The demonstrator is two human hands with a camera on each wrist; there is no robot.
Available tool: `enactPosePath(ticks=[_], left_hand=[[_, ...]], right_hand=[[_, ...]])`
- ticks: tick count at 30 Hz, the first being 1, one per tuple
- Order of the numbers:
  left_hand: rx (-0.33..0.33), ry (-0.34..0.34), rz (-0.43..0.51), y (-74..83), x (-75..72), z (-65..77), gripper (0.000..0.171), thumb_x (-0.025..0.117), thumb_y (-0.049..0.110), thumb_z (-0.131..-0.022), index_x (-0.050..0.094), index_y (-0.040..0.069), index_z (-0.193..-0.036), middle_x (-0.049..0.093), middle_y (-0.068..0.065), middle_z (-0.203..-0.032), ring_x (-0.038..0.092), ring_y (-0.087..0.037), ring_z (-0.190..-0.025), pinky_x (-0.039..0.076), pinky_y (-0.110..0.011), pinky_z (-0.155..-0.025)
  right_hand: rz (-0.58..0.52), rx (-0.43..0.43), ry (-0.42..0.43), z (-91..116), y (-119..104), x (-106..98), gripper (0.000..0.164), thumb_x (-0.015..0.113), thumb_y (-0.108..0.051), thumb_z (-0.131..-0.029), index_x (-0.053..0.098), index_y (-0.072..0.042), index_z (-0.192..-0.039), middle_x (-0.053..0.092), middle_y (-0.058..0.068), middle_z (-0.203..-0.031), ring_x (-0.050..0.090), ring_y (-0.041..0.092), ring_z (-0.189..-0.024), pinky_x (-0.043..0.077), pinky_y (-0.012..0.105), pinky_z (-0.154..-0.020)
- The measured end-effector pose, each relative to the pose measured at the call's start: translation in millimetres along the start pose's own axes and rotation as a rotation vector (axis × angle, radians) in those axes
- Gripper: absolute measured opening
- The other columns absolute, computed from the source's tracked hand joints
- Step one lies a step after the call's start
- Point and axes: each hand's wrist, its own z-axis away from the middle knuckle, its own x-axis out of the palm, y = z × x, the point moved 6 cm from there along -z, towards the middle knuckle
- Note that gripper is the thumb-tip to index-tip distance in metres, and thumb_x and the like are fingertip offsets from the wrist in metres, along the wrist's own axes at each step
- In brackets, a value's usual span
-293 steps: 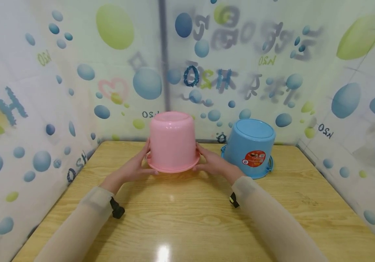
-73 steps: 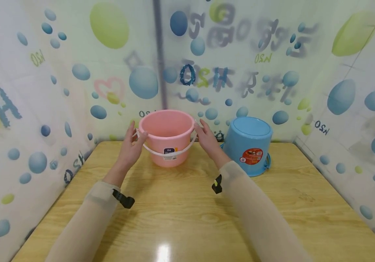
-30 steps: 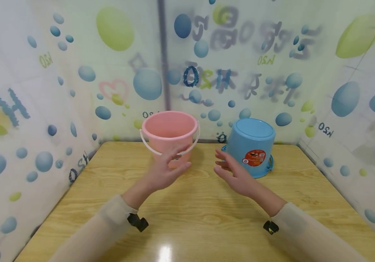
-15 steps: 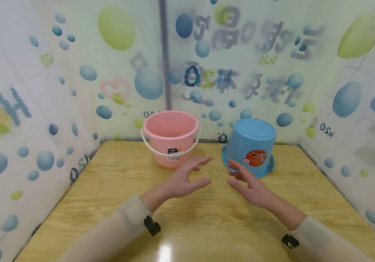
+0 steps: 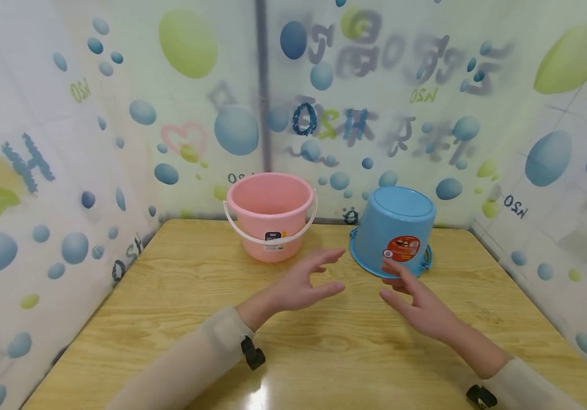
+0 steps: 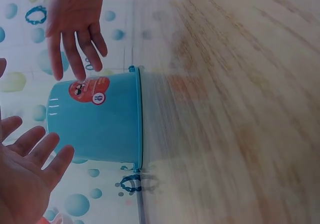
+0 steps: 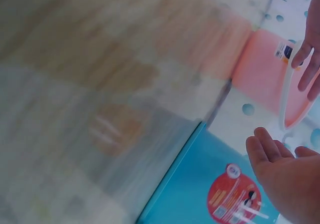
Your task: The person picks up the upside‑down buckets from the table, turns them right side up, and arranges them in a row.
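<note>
Upright on the table's back half stands a pink bucket, its mouth up and its white handle hanging across the front. Right of it, a blue bucket sits upside down with a red label facing me. My left hand hovers in front of the gap between the buckets, fingers extended, holding nothing. Just before the blue bucket is my right hand, empty too, with relaxed fingers overlapping the bucket's lower front. In the left wrist view the blue bucket lies beyond both hands.
The wooden table reaches back to a patterned curtain that closes off the rear and both sides. A black wrist camera is strapped to my left sleeve, and another camera to the right one.
The pink bucket, first bottom-up between both hands, was turned upright and let go. Both hands then drew back and shifted right towards the blue bucket, which stays put.
</note>
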Motion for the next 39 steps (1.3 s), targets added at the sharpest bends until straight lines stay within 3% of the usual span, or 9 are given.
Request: enactPosePath(ticks=[4,11,13,17,20,26,31,39], left_hand=[[-0.004,0.0,-0.01,-2.2,3.4,-5.3,0.07,0.073,0.031,-0.107,0.045,0.018,-0.169,0.05,-0.006,-0.171,0.052,-0.025,-0.155,0.051,-0.046,-0.122],[-0.064,-0.028,-0.011,-5.0,8.5,-22.5,0.073,0.072,0.039,-0.107,0.041,0.021,-0.171,0.045,-0.002,-0.174,0.049,-0.023,-0.157,0.05,-0.043,-0.123],[-0.078,-0.027,-0.007,-7.7,9.6,-29.3,0.074,0.072,0.04,-0.107,0.04,0.022,-0.172,0.044,0.0,-0.175,0.049,-0.023,-0.158,0.05,-0.043,-0.123],[-0.106,-0.015,0.0,-15.6,11.5,-43.2,0.076,0.072,0.041,-0.107,0.038,0.023,-0.173,0.042,0.001,-0.176,0.048,-0.023,-0.158,0.049,-0.045,-0.123],[-0.134,-0.009,-0.005,-22.8,13.5,-54.3,0.078,0.072,0.044,-0.107,0.036,0.024,-0.173,0.04,0.001,-0.177,0.049,-0.025,-0.158,0.049,-0.047,-0.124],[-0.183,-0.032,-0.034,-41.2,21.9,-78.0,0.085,0.07,0.052,-0.106,0.031,0.022,-0.175,0.035,-0.005,-0.18,0.046,-0.034,-0.16,0.046,-0.054,-0.126],[-0.232,-0.052,-0.054,-57.2,31.4,-95.0,0.089,0.069,0.055,-0.105,0.027,0.022,-0.176,0.033,-0.004,-0.181,0.045,-0.033,-0.16,0.043,-0.054,-0.128],[-0.332,-0.016,-0.027,-71.7,36.6,-111.2,0.101,0.073,0.051,-0.104,0.011,0.023,-0.179,0.024,-0.003,-0.184,0.028,-0.03,-0.169,0.031,-0.056,-0.136]], right_hand=[[0.026,0.023,0.022,6,9,-10,0.064,0.06,-0.022,-0.115,0.032,-0.008,-0.171,0.048,0.022,-0.166,0.062,0.044,-0.142,0.049,0.017,-0.111],[0.076,0.079,0.093,21,28,-39,0.069,0.061,-0.022,-0.114,0.028,-0.001,-0.171,0.049,0.026,-0.164,0.061,0.048,-0.138,0.043,0.003,-0.103],[0.095,0.119,0.092,23,37,-47,0.071,0.061,-0.024,-0.115,0.026,0.0,-0.172,0.047,0.029,-0.164,0.06,0.05,-0.138,0.048,0.008,-0.101],[0.127,0.213,0.07,26,56,-61,0.077,0.058,-0.031,-0.116,0.018,0.002,-0.173,0.041,0.038,-0.165,0.058,0.058,-0.139,0.063,0.045,-0.104],[0.134,0.258,0.054,24,69,-67,0.083,0.057,-0.033,-0.116,0.011,0.006,-0.172,0.034,0.044,-0.166,0.053,0.064,-0.14,0.057,0.068,-0.105],[0.119,0.285,0.01,15,91,-72,0.091,0.058,-0.032,-0.116,0.001,0.01,-0.171,0.024,0.05,-0.166,0.044,0.071,-0.142,0.051,0.075,-0.109],[0.119,0.305,-0.019,2,101,-72,0.096,0.06,-0.037,-0.115,-0.001,0.013,-0.17,0.018,0.05,-0.168,0.038,0.072,-0.144,0.045,0.079,-0.113],[0.119,0.263,-0.043,-24,106,-70,0.103,0.067,-0.033,-0.111,-0.002,0.018,-0.167,0.012,0.049,-0.17,0.025,0.072,-0.151,0.036,0.081,-0.118]])
